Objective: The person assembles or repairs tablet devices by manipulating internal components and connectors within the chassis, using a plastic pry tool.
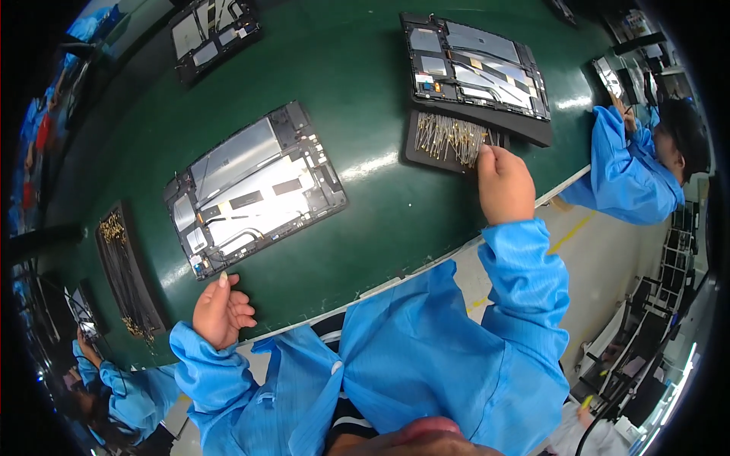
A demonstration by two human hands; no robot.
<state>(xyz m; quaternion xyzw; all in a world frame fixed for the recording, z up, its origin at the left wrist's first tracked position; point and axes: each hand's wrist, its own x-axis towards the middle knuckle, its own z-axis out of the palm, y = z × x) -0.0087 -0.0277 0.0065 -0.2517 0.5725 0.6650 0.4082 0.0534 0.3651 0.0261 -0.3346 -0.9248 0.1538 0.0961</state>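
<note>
1. Green matting covered the long workbench [365, 228], which curved across the view with a pale strip along its near edge.
2. An opened tablet chassis [255, 188] lay face-down in front of the person, its silver shielding and black cables exposed.
3. The left hand [220, 310] rested at the bench's near edge, just below that chassis, fingers loosely curled and holding nothing (the thumb pointed up toward the chassis corner).
4. The right hand [503, 185] reached out to a black tray [449, 140] of small gold-coloured parts; its fingertips were pressed together at the tray's right end, though whether they pinched a part could not be told.
5. A second opened chassis [477, 72] sat on a dark block just behind the tray, touching it.
6. Another chassis [213, 34] lay further off at the upper left.
7. A long dark tray [128, 273] with gold parts sat at the far left.
8. Two other people in blue smocks worked nearby: one at the right [635, 171], one at the lower left [114, 387].
</note>
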